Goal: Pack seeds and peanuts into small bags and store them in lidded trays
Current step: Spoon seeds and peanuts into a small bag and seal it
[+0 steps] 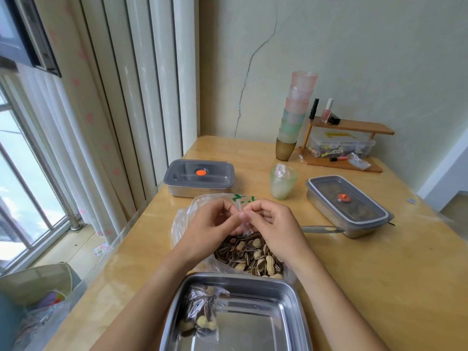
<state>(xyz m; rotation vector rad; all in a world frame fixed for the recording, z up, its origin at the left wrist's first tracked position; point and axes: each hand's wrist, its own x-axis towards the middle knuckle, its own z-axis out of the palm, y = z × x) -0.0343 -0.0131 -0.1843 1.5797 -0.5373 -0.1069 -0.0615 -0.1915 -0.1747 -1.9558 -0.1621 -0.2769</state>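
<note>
Pinching small bag [245, 226] w/ left hand [211, 230] & right hand [274, 230] over wood table [379, 274] by window [22, 186].

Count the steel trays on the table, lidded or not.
3. The left lidded tray sits at far left, the right lidded tray at the right, and the open tray nearest the camera, holding one filled bag. None appear hidden.

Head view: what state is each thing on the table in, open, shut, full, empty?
Left lidded tray: shut.
Right lidded tray: shut, dark contents.
Near tray: lidless, holds one filled bag.
Big bag: open, seeds and peanuts inside.
Small bag: empty, pinched by left hand and right hand.
Green cup: upright, holds spare bags.
</note>
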